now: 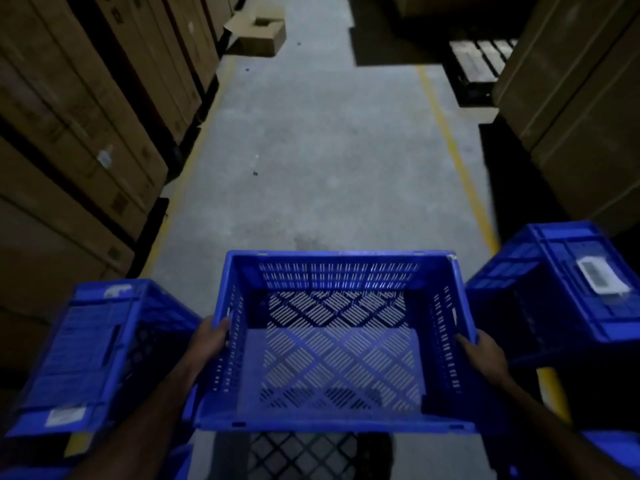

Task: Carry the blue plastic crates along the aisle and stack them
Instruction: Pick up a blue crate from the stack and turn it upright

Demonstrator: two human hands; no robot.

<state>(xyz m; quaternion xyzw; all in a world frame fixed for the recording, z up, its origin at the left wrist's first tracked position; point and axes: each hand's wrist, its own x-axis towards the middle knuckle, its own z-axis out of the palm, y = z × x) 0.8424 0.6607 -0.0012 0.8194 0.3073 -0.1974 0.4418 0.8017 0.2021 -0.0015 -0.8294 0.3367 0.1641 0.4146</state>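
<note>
1. Gripping a blue crate (339, 271) by both side walls, held level and mouth-up low in the middle of the aisle, slotted bottom in plain sight.
2. Left hand (211, 336) curled over the left rim; right hand (483, 351) wrapped round the right rim.
3. Flanked by a second crate (93, 348) tipped on its side close at left, and a third crate (561, 282), tilted and bearing a white label, close at right.
4. Ahead, grey concrete floor (329, 150) edged by a yellow line (453, 147), with tall cardboard boxes (86, 116) along the left, an open carton (258, 32) far up the aisle and a pallet (481, 58) at far right.
</note>
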